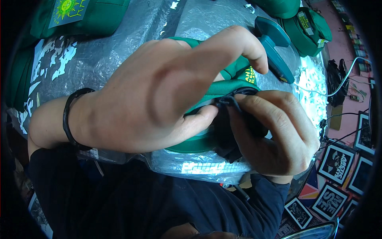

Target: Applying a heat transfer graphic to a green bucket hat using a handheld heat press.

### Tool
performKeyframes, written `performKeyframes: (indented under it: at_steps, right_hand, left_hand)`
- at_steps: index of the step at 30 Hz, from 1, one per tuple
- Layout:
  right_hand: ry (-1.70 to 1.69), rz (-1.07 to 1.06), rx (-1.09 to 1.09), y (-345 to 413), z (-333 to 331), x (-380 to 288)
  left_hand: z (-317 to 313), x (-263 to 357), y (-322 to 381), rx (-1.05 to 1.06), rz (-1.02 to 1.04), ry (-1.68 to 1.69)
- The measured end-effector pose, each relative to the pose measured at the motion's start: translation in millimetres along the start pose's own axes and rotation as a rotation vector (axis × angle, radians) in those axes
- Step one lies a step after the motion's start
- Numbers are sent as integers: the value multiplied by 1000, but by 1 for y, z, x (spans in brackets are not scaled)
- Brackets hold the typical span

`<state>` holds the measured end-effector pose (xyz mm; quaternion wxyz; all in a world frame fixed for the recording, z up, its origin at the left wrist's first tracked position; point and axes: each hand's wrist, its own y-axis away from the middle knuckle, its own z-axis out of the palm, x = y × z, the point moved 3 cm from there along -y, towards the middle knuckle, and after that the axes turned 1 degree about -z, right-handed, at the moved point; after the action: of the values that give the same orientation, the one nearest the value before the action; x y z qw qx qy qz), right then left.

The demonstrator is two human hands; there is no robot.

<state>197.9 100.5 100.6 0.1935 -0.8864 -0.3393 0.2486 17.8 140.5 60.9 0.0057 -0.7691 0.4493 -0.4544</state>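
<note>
Before me lies a green fabric cap or hat (pixel 229 85) with yellow lettering, mostly covered by my hands. My left hand (pixel 170 86), with a black bracelet at its wrist, reaches over it; the thumb tip meets the cap's edge and the index finger arches above. The rest of its fingers are hidden behind the hand. My right hand (pixel 277 128) pinches a bunched black cloth (pixel 229 125) between thumb and fingers, close to the left thumb, beside the green ribbed edge. Whether the black cloth is joined to the cap cannot be told.
A teal corded handheld device (pixel 273 50) lies beyond my hands. More green caps (pixel 309 31) are at the upper right, and green fabric items (pixel 104 18) at the upper left. Clear plastic sheeting (pixel 104 68) covers the table. White scraps (pixel 313 86) lie at right, near a white cable (pixel 343 86).
</note>
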Motion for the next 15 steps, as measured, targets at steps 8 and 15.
performKeyframes:
  at_steps: [8,15]
  right_hand:
    - [14,-58,10,1,3,1]
    - [-31,-22,-17,2,7,2]
  left_hand:
    - [4,-4,10,26,-19,-87]
    - [1,-1,4,22,-6,-38]
